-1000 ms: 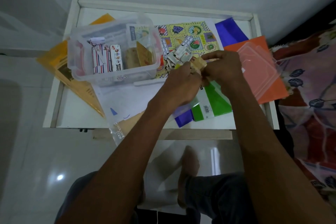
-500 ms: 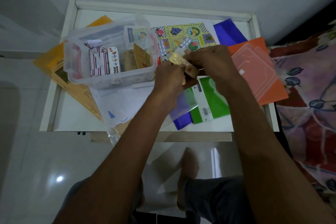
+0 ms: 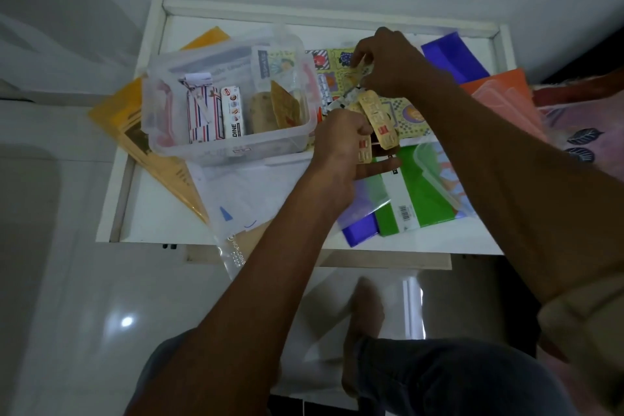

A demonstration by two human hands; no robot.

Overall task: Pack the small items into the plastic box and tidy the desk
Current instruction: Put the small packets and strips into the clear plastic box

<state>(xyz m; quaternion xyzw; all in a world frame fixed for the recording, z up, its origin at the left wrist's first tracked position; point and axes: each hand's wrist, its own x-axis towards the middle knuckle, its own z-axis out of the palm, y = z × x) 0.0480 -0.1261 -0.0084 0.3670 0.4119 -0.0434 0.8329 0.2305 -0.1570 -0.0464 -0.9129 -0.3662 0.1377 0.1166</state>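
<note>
A clear plastic box [image 3: 175, 142] stands on the left half of the white desk [image 3: 158, 223], with small cartons and packets inside. Just right of the box, my left hand [image 3: 341, 145] grips a bundle of gold blister strips [image 3: 380, 123]. Further back, my right hand [image 3: 388, 61] pinches another small strip [image 3: 363, 69] above a yellow fruit-pattern sheet [image 3: 408, 115]. A few silver blister strips [image 3: 326, 91] lie between the box and my hands.
Yellow folders [image 3: 135, 125] stick out under the box on the left. A green folder [image 3: 425, 199], blue sheets [image 3: 452, 57], an orange folder [image 3: 499, 84] and a clear lid [image 3: 506, 111] cover the right side. A clear plastic bag [image 3: 233, 209] hangs over the front edge.
My right hand has moved away from the left, back toward the fruit-pattern sheet, and pinches a strip there. My left hand keeps the gold strips beside the box.
</note>
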